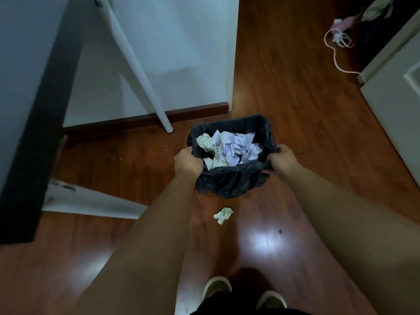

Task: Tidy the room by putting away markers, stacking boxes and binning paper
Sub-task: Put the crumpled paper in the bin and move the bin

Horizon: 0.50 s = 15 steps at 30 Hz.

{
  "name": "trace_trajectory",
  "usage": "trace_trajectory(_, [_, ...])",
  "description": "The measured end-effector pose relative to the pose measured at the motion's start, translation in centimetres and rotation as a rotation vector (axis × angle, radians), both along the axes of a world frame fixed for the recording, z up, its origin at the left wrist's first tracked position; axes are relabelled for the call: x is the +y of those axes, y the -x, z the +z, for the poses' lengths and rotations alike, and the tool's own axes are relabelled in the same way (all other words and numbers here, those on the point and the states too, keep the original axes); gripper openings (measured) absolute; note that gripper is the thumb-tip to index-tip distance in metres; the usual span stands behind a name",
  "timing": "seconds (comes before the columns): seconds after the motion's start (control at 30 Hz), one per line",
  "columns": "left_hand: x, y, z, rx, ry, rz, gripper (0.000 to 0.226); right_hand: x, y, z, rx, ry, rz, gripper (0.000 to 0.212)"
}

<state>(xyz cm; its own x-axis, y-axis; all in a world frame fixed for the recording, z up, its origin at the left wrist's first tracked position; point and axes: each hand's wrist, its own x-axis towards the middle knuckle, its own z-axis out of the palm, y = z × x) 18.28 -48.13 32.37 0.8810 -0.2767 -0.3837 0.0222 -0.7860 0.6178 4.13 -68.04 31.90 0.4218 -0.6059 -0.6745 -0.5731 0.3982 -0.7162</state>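
Observation:
A small bin lined with a black bag (234, 178) stands on the wooden floor in the middle of the view. Several crumpled paper balls (231, 148) fill it. My left hand (187, 161) grips the bag's left rim and my right hand (283, 162) grips its right rim. One crumpled paper ball (223, 215) lies loose on the floor just in front of the bin, between my arms.
A dark table edge (45, 123) and its white legs (136, 64) stand at the left. A white wall corner (231, 87) rises behind the bin. A white door (395, 98) is at the right, with a pink cable and plug (338, 39) on the floor beyond. My shoes (243, 294) show at the bottom.

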Motion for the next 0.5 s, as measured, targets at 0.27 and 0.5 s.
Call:
trace_trajectory(0.27, [0.4,-1.8,-10.2,-0.054,0.089,-0.007,0.019,-0.3,-1.9,-10.9,-0.046,0.104,0.034,0.017])
trace_trajectory(0.5, [2.3,1.2,-13.3,-0.259,0.433,0.155,0.040,-0.1,-2.0,-10.8,-0.013,0.153,0.139,0.027])
